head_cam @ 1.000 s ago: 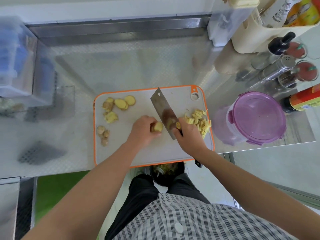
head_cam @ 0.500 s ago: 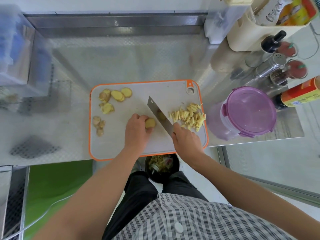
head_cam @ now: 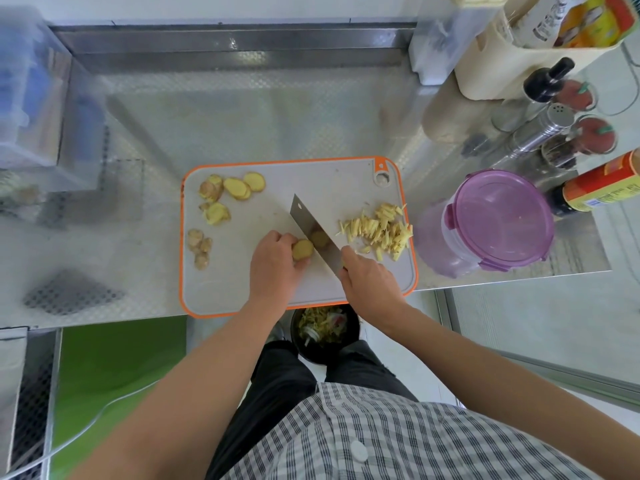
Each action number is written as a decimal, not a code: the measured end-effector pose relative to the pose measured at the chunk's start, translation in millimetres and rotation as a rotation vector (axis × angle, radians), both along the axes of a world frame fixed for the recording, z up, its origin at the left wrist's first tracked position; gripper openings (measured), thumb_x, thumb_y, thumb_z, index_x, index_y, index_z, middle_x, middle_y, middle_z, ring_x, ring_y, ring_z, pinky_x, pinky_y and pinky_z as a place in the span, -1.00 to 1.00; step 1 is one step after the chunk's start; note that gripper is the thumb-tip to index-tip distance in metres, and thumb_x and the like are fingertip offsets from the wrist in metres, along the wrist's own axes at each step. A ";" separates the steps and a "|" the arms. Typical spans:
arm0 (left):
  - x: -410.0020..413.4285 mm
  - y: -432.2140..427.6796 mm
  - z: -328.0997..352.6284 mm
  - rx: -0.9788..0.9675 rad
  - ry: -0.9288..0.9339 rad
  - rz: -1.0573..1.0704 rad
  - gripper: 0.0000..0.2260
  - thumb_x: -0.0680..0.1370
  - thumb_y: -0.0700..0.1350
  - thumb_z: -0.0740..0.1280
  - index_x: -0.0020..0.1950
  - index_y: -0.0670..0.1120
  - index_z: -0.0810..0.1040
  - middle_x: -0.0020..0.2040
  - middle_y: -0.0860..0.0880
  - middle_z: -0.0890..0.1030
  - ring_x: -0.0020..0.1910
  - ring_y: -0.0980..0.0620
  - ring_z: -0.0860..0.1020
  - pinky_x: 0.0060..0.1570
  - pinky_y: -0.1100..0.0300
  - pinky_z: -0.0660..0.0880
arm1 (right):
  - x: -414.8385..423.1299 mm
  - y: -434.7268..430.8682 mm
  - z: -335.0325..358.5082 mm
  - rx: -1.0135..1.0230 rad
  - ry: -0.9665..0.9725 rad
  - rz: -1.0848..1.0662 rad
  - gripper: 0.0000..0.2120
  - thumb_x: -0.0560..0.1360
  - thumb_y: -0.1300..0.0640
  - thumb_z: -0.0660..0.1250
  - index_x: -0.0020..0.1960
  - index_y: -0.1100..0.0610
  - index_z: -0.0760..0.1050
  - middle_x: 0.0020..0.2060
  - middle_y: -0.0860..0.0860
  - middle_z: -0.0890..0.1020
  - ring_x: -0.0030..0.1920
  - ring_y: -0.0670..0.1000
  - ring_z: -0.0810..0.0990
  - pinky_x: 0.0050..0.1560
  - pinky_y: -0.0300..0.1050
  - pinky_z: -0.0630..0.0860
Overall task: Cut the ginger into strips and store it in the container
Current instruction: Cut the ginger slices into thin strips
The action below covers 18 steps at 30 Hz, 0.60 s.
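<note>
Steel counter (head_cam: 242,116), cutting board (head_cam: 242,289): I log cleaver (head_cam: 311,230), gripped by right hand (head_cam: 367,282), back from strip pile (head_cam: 379,230) beside ginger slices (head_cam: 302,250) that left hand (head_cam: 273,268) pinches; more cutting likely.

No wording can be read. The dark bottle with a red and yellow label (head_cam: 602,188) at the right edge of the steel bench (head_cam: 242,126) carries print too blurred to make out. So does the white bottle (head_cam: 543,22) in the cream plastic caddy (head_cam: 485,74).

Left hand (head_cam: 273,268) knuckles-up, curled round a ginger slice (head_cam: 302,250), right hand (head_cam: 367,285) gripping the knife (head_cam: 311,230)
</note>
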<state>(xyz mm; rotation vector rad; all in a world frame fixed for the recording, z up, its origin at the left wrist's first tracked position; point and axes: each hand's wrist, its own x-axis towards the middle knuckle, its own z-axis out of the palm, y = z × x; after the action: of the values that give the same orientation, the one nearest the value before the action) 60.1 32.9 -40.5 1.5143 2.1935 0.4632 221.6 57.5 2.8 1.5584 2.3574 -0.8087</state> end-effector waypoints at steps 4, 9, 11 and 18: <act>2.2 -5.5 0.6 0.122 0.054 -0.066 -0.65 0.34 -0.15 0.54 0.07 -0.18 0.58 -0.07 -0.16 0.52 -0.12 -0.16 0.51 -0.17 0.04 0.49 | 1.1 3.9 4.7 0.034 0.040 -0.017 -0.88 0.60 0.23 0.07 -0.05 0.09 0.13 -0.33 -0.01 0.35 -0.30 0.14 0.38 -0.29 -0.05 0.29; 2.0 -6.7 -4.4 0.120 0.097 -0.143 -0.78 0.31 -0.29 0.53 -0.09 -0.20 0.61 -0.15 -0.15 0.52 -0.17 -0.18 0.51 -0.23 0.00 0.53 | -0.5 6.0 6.9 0.058 -0.022 0.087 -0.92 0.59 0.22 0.08 -0.01 0.08 0.18 -0.26 0.04 0.40 -0.28 0.15 0.40 -0.29 -0.03 0.33; 2.6 -5.6 -5.1 0.108 0.072 -0.141 -0.80 0.32 -0.32 0.52 -0.09 -0.21 0.63 -0.16 -0.16 0.52 -0.18 -0.18 0.51 -0.24 -0.01 0.52 | 0.1 7.1 5.7 0.057 -0.043 0.098 -0.94 0.59 0.22 0.09 0.04 0.10 0.22 -0.25 0.04 0.41 -0.27 0.15 0.40 -0.29 -0.02 0.32; 0.5 -4.5 -5.1 0.108 0.063 -0.195 -0.83 0.32 -0.35 0.51 -0.12 -0.26 0.63 -0.20 -0.18 0.52 -0.25 -0.20 0.50 -0.32 0.02 0.51 | -1.5 8.2 6.7 0.034 -0.051 0.121 -0.90 0.58 0.26 0.09 0.07 0.13 0.23 -0.25 0.03 0.40 -0.28 0.12 0.39 -0.30 -0.04 0.30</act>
<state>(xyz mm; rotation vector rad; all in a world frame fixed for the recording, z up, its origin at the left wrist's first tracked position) 60.6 28.4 -45.5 1.8027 2.0689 0.4816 220.2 65.7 9.5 1.4147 2.4136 -0.6974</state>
